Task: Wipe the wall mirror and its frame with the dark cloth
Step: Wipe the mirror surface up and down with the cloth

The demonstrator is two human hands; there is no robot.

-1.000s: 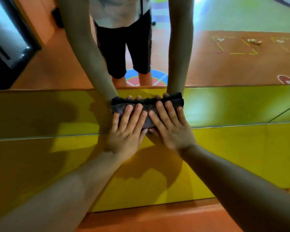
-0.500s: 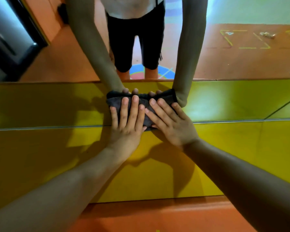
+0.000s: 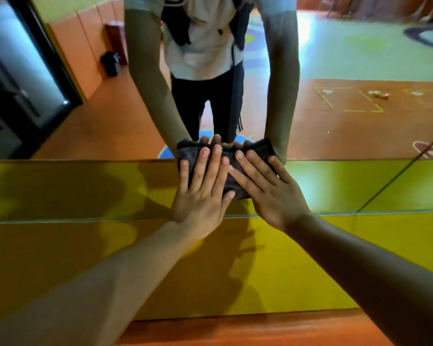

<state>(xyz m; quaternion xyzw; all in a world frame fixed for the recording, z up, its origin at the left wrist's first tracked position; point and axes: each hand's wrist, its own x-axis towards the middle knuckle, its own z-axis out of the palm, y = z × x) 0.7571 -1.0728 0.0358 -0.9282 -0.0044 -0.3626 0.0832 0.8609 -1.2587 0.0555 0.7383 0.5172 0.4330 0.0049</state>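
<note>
Both hands are pressing flat on the cloth (image 3: 231, 182), fingers stretched out and open rather than curled around it. The left hand (image 3: 203, 193) is lying with its fingers pointing up over the cloth's left half, and the right hand (image 3: 270, 193) is angling in from the right, its fingertips meeting the left hand's near the cloth's middle. The cloth is sitting bunched against the mirror (image 3: 360, 121), low down on the glass, where the reflected orange floor is meeting the reflected yellow panel. The mirror is showing the person's own forearms reaching down to the same spot, reflected fingertips touching the cloth's top edge. Below the glass's bottom edge, the yellow wall panel (image 3: 298, 265) is running across the view, with the shadows of both arms falling on it. Under that, a strip of orange floor (image 3: 248, 330) is showing. In the reflection at far left, a dark doorway (image 3: 23, 78) is standing, with a small black bin (image 3: 110, 63) beside an orange wall.
</note>
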